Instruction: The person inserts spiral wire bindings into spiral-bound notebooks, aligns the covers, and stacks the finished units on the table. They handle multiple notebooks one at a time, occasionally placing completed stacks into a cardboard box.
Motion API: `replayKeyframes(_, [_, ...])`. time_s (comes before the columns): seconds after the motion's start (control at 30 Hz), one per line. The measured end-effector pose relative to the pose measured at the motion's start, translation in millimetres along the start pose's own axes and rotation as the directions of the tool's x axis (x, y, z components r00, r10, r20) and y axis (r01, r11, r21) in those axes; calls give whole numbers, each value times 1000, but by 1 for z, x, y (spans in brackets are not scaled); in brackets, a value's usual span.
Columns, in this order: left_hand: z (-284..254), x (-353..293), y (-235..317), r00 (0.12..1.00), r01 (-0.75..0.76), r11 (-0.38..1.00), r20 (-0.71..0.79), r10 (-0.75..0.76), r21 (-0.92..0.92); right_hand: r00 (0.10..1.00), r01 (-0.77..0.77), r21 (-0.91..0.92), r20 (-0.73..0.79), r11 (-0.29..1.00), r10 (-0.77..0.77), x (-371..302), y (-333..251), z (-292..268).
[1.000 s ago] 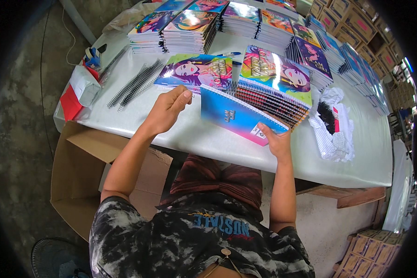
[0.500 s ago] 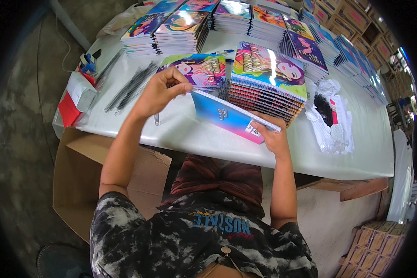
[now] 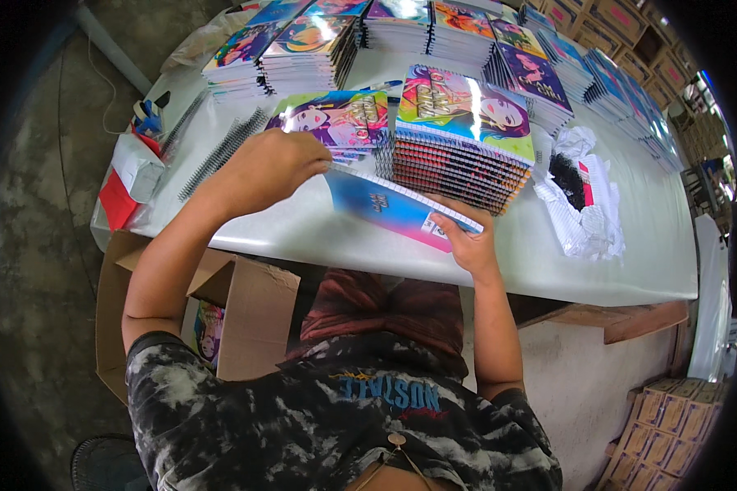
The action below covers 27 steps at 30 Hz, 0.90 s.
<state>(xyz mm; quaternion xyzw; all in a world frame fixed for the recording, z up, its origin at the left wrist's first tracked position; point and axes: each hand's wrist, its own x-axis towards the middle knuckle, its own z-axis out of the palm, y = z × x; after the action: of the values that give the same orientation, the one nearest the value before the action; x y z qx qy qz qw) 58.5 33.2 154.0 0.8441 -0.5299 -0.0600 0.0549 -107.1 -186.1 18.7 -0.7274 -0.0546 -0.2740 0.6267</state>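
Note:
A thin notebook [image 3: 368, 203] with a blue-to-pink cover is tilted above the table's near part, its row of punched holes along the upper edge. My right hand [image 3: 468, 237] grips its right end, thumb over the cover. At the notebook's upper left corner is my left hand [image 3: 282, 168], fingers closed in a pinch; what they hold is hidden. Loose black spiral coils [image 3: 225, 151] lie left of that hand. Behind the notebook stand a tall stack of spiral-bound notebooks [image 3: 458, 164] and a lower pile of colourful notebooks [image 3: 332, 114].
Further notebook stacks [image 3: 311, 53] line the table's far side. Crumpled white paper [image 3: 585, 221] holding a black tangle lies at right. At left are a white-and-red packet [image 3: 131, 176] and a blue tape dispenser [image 3: 147, 116]. An open cardboard box [image 3: 258, 319] stands below the table edge.
My left wrist and forearm have turned and swung left, with the fingers still at the notebook's corner. A colourful notebook inside the cardboard box has come into sight. The whole view has shifted slightly.

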Motion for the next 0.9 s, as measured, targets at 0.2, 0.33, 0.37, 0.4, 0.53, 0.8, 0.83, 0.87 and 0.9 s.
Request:
replayKeyframes(0.2, [13,-4,-4,824,-185,933,-468,318,309,999,-18,-22,-41,1000,17,-5,0,3])
replayKeyframes(0.33, [-6,-1,-2,999,51,997,-20,-50,54,999,-33,1,11,999,33,-5,-9,4])
replayKeyframes(0.37, [-1,-4,-3,990,-16,990,-136,35,141,999,-36,29,2,999,36,-6,-9,6])
replayKeyframes(0.4, [6,-4,-4,960,-76,970,-245,134,232,1000,-28,34,0,999,28,-8,-6,6])
replayKeyframes(0.53, [7,-10,-13,993,-112,991,-33,115,70,1000,-28,25,9,999,28,-12,-5,6])
replayKeyframes(0.8, [0,-15,-13,1000,-13,890,-24,2,-456,1000,11,37,6,999,-11,-13,-3,8])
replayKeyframes(0.83, [-2,-15,-15,999,40,858,41,-22,-512,1000,18,36,10,999,-18,-13,-3,8])
replayKeyframes(0.87, [-3,-15,-16,993,94,822,106,-42,-562,1000,25,35,14,999,-26,-13,-3,9])
replayKeyframes(0.9, [-6,-14,-16,983,151,809,174,-62,-568,999,23,38,25,999,-24,-13,-3,8])
